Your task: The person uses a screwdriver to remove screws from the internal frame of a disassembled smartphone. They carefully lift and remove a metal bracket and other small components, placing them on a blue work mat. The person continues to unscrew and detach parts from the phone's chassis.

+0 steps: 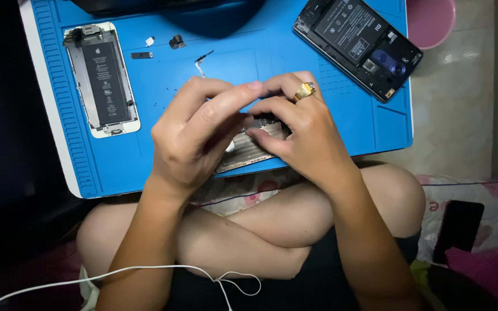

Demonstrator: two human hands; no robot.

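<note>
Both hands meet over a silver metal phone panel [248, 151] that lies at the near edge of a blue repair mat [162, 115]. My left hand [194, 132] curls over the panel's left part, thumb and fingertips pinched together above it. Wearing a gold ring, my right hand [301, 129] grips the panel's right end with its fingers pressed on the top edge. Most of the panel is hidden under the hands.
An opened white phone [101, 78] with its black battery showing lies at the mat's left. An opened dark phone [357, 41] lies at the top right. Small parts and screws [168, 46] sit between them. A black phone [457, 230] rests on bedding at right; a white cable [145, 270] crosses my legs.
</note>
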